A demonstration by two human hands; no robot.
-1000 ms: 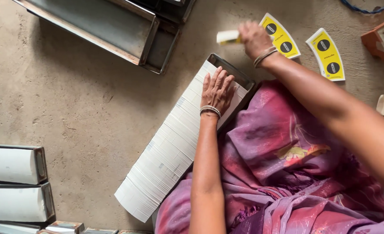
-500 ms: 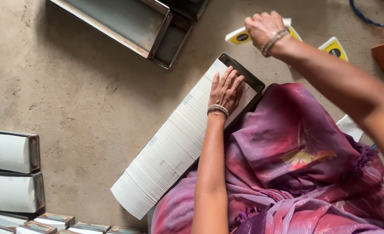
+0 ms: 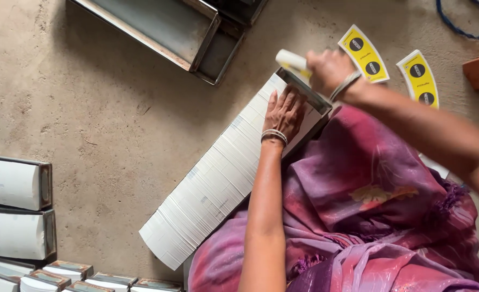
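**Inspector:** On the concrete floor [image 3: 88, 124], just in front of the seated person's purple garment [image 3: 369, 216], lies a long stack of white card blanks [image 3: 218, 178] packed on edge. Where do the hands stand?

**Assistant:** Left hand [image 3: 284, 112] rests flat on the stack's far end, fingers [image 3: 274, 103] spread and pressing down. I judge this keeps the packed sheets from fanning or tipping. A dark metal plate [image 3: 304, 92] stands touching that same end, apparently as a stop.

**Inspector:** And the right?

**Assistant:** Right hand [image 3: 329, 70] hovers just beyond the plate, fingers closed on a pale cream bundle [image 3: 292, 59]. The view is blurred there; whether it is a thin batch of blanks I cannot tell.

**Inspector:** Orientation of the stack?

**Assistant:** Long axis runs diagonally, from lower left near the person's knee toward upper right at the plate. The near end is free and slightly fanned.

**Inspector:** Surroundings?

**Assistant:** Two yellow printed blanks [image 3: 365, 53] lie flat on the floor beyond the right hand. An open metal tray [image 3: 158, 27] sits at the top edge; filled metal trays [image 3: 15, 186] line the left edge, well apart from the stack.
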